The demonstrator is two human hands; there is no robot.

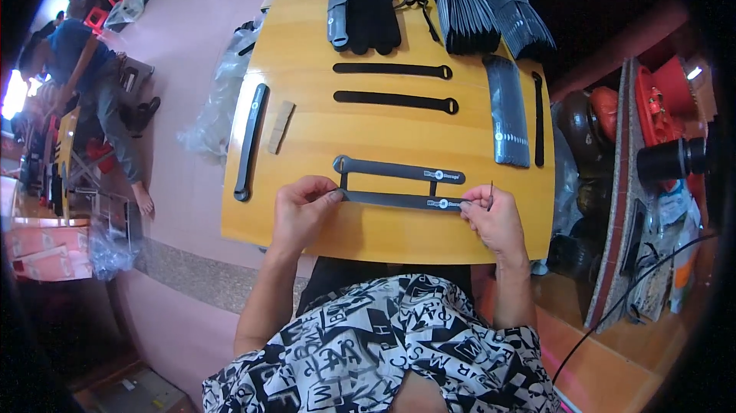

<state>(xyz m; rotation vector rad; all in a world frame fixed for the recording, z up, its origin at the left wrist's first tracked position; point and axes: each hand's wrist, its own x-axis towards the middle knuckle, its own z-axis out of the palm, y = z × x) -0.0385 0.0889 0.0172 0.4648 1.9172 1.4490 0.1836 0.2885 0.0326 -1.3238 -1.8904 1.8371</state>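
Note:
My left hand is closed at the left end of a long grey printed strip, thumb and finger pinching it. At its other end, my right hand pinches the strip too; a thin dark pointed tool sticks up from those fingers, its kind unclear. A second grey printed strip lies parallel just beyond, with short black bands joining the two near each end. Farther off lie two black straps with looped ends. A grey strip and a small wooden piece rest left of my hands.
The yellow table also bears a stack of grey strips, an upright-lying black strap, black bundled straps and banded grey bundles. Clear plastic bags hang by the left edge. A person sits far left; shelves stand right.

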